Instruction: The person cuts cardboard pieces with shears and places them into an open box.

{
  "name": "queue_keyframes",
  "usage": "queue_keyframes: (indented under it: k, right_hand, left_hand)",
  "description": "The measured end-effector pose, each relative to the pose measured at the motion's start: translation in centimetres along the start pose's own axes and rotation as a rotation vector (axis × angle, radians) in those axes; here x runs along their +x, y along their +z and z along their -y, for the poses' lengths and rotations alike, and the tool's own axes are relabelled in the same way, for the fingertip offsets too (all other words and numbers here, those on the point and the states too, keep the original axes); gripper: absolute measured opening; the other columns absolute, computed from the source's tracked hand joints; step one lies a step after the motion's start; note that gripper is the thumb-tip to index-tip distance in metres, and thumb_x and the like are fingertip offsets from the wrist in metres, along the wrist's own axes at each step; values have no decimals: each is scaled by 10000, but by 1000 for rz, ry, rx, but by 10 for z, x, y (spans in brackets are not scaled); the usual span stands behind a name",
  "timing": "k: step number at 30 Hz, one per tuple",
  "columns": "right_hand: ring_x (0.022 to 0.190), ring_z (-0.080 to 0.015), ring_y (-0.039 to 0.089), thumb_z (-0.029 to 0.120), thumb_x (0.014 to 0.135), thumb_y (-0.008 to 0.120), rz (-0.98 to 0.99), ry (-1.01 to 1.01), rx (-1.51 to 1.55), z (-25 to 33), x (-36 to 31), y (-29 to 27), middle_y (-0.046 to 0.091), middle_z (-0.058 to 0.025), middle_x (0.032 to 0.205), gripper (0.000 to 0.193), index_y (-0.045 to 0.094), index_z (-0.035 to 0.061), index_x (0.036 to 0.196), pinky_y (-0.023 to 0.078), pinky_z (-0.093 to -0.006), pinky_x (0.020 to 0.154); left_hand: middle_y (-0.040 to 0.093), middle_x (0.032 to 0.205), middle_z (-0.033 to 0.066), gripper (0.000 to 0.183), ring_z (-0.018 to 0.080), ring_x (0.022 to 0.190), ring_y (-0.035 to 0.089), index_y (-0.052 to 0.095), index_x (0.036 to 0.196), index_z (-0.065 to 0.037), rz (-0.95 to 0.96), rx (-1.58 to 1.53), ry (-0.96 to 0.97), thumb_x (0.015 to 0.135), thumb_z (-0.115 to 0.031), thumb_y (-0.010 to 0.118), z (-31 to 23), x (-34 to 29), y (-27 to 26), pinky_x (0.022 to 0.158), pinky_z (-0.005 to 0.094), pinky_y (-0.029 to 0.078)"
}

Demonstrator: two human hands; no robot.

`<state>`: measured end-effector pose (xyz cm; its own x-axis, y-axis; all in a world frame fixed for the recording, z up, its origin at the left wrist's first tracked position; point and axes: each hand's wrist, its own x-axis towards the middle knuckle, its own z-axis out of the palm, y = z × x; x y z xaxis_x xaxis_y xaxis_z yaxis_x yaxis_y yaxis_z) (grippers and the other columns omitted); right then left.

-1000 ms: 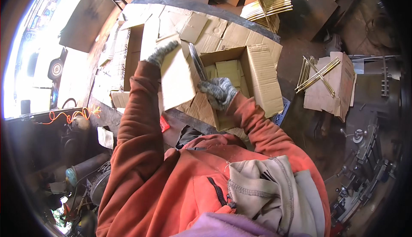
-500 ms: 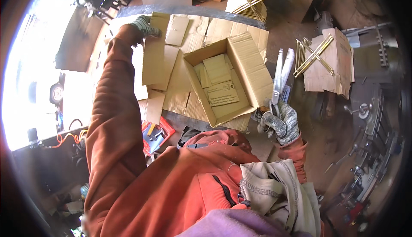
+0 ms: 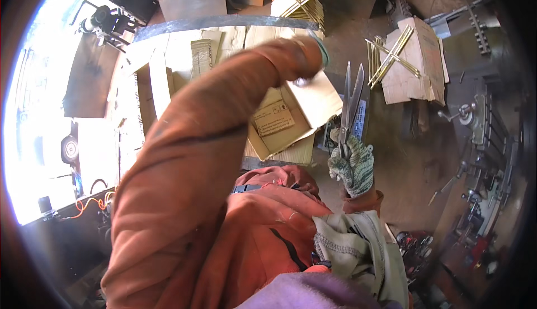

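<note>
You are holding the long-bladed metal shears with their blades parted, and the likeliest trouble is an accidental cut: were your left arm to swing toward 3 o'clock, its loose orange sleeve could be meeting those bare edges. The same sleeve is hiding much of the open cardboard box, so a poor view of its near side could be causing a knock that slides it along the bench. The blades are also standing just beside the box's right-hand flap and in line with a blue plastic crate, so a careless turn of your wrist could be snagging either one. As for your pose, your right hand is sitting at the box's 4 o'clock, its gloved grip closing on the shears' handles while the tips are pointing to 12 o'clock. Your left arm is lying diagonally across the box from 7 o'clock, elbow wide, with the wrist bending over at 1 o'clock. Your left hand is mostly hiding behind its blurred cuff, so you are leaving no way to tell whether that grip is spreading or pinching anything.
</note>
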<state>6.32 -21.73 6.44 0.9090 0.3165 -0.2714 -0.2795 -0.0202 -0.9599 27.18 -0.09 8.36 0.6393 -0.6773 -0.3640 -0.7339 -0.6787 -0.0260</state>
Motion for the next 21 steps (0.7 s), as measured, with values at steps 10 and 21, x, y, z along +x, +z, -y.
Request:
queue_keyframes:
  k: [10,21]
  right_hand:
    - [566,-77,526,281,816,729,127,31,63,1,-2,-13,569,-9,721,472,583,26,1185,439,-255,495]
    - [658,-64,516,234,786,787,587,475,-40,-8,28,21,595,0,768,390,623,20,1067,457,-213,595]
  left_hand:
    - [693,948,77,450,175,884,660,646,1098,-4,-210,-1262,-451,740,-250,763,73,-157,-60,784,319,544]
    - [671,950,98,285,233,831,664,636,1068,-18,-1052,-2472,-919,833,-156,719,-23,-174,178,761,386,563]
